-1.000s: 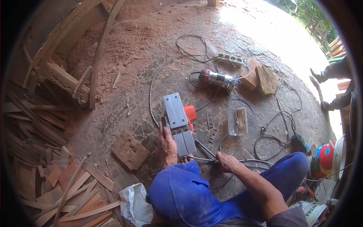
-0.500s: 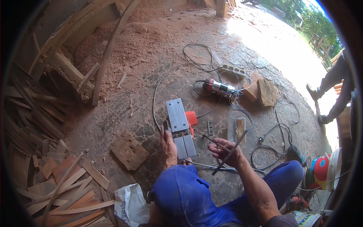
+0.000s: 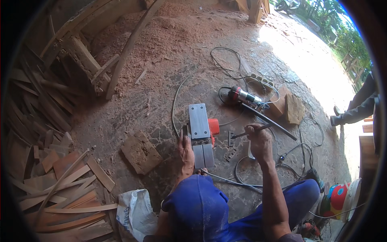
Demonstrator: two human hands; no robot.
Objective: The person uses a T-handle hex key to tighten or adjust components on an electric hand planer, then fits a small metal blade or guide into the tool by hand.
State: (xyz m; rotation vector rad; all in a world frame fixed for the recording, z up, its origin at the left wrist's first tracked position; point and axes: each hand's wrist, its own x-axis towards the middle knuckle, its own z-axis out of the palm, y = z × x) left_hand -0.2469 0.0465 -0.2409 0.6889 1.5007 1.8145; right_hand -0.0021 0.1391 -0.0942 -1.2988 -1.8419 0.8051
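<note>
An electric hand planer (image 3: 198,121) with an orange body is sole-up in front of my knees, its grey metal plates and cutter slot facing upward. My left hand (image 3: 186,152) grips its left side, fingers along the edge. In my right hand (image 3: 260,141), closed in a fist, is a T-handle wrench (image 3: 278,127). The wrench's long crossbar lies beyond the fist, and its stem points left. Near that stem's tip, a small slotted metal plate (image 3: 231,138) lies on the ground. My right hand partly hides a clear plastic container (image 3: 250,151).
An angle-grinder-like power tool (image 3: 244,95) lies beyond, near a power strip (image 3: 260,80), wood blocks (image 3: 294,109) and looping cables. Another block (image 3: 141,152) and piled wood strips (image 3: 68,181) are leftward. A colourful bucket (image 3: 340,199) stands right; a person's legs (image 3: 354,109) show farther off.
My right hand has moved forward and turned, from loosely open fingers to a fist round the wrench. The wrench's crossbar has swung farther away. My left hand stays on the planer; the view has shifted slightly.
</note>
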